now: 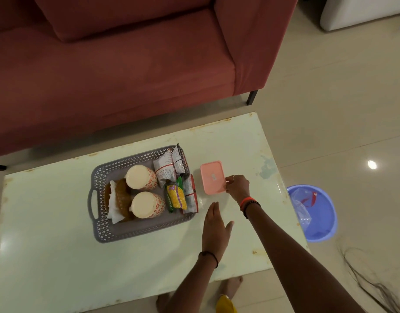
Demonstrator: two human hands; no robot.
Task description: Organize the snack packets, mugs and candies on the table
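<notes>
**Pink box in hand, basket already loaded**

From my end: R hand (237, 187) pinches the near right edge of the pink rectangular lidded plastic box (211, 176), fingers curled onto the rim. L hand (215, 229) is flat, fingers straight, holding nothing, low over the pale green glossy table (59, 245) near the basket's near right corner. I can't tell if the palm touches the top.

The box sits on the table just beside the right side of the grey perforated plastic basket (138, 231), not in it. Inside the basket are two cream mugs with orange flower print (140, 177), side by side, mouth-down I think. To their right are silver-and-red foil snack packets (169, 168) and a green-and-yellow packet (177, 197).

Handling, my read: the box is light, stiff, smooth-sided, and prob. slides easily on that glossy top. The lid is on and contents are hidden; candies inside is a guess. A one-corner pinch could tip it or pop the lid, so I'd take both long sides, or thumb on lid w/ fingers under. The packets are soft and crinkly; grab by the crimped ends. The mugs are heavy-ish and breakable; grip round the body.
</notes>
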